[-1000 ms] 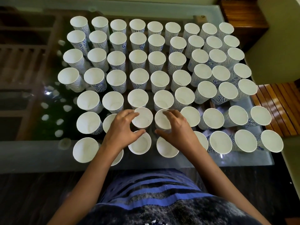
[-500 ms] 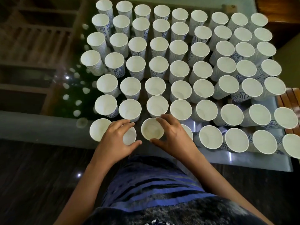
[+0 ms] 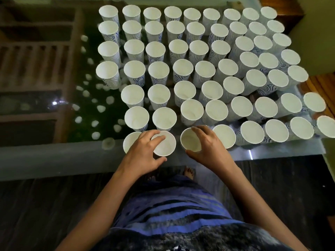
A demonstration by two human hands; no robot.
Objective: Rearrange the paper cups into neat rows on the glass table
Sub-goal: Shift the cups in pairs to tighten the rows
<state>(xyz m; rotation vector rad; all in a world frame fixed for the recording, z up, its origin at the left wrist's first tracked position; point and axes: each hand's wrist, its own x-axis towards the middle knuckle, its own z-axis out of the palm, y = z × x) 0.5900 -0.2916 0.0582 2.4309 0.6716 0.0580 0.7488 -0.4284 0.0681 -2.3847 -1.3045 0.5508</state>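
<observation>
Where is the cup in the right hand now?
Head view: the cup is in the nearest row by the glass table edge, in the right hand, between the left-hand cup and a free cup on its right.

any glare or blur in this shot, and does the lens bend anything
Head view: dim and slightly soft all over; a small glare spot and pale cup reflections on the glass table at left, a bright streak on its near edge; the wide-angle lens makes the paper cups at far right lean outward.
</observation>
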